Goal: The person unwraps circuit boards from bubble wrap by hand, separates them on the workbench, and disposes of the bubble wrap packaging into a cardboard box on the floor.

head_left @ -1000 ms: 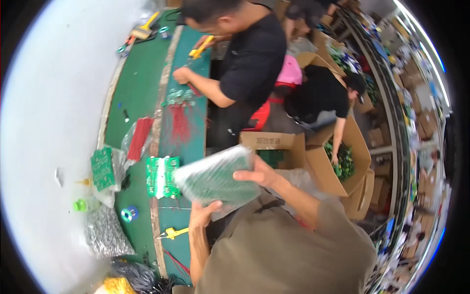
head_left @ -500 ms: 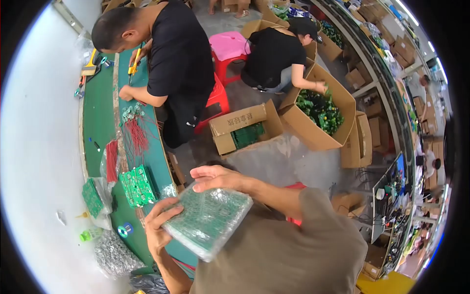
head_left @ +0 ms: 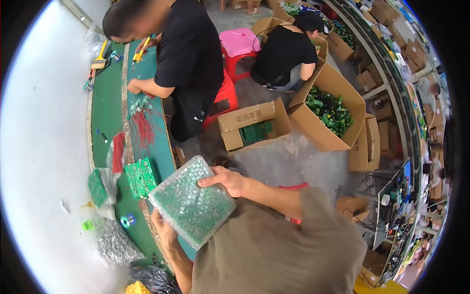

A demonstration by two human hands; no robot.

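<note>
Bubble-wrapped pack [head_left: 192, 203] of green boards sits tilted between the two hands' fingers. The right hand [head_left: 227, 182] pinches its upper right edge, thumb flat on top and the other fingers hidden beneath. The left hand [head_left: 165, 228] touches the lower left edge; how far its fingers are bent I cannot tell. Past the left fingers, bare circuit boards [head_left: 141, 178] lie near red wires [head_left: 118, 153]; beyond the right fingers stands an open carton [head_left: 247, 117].
</note>
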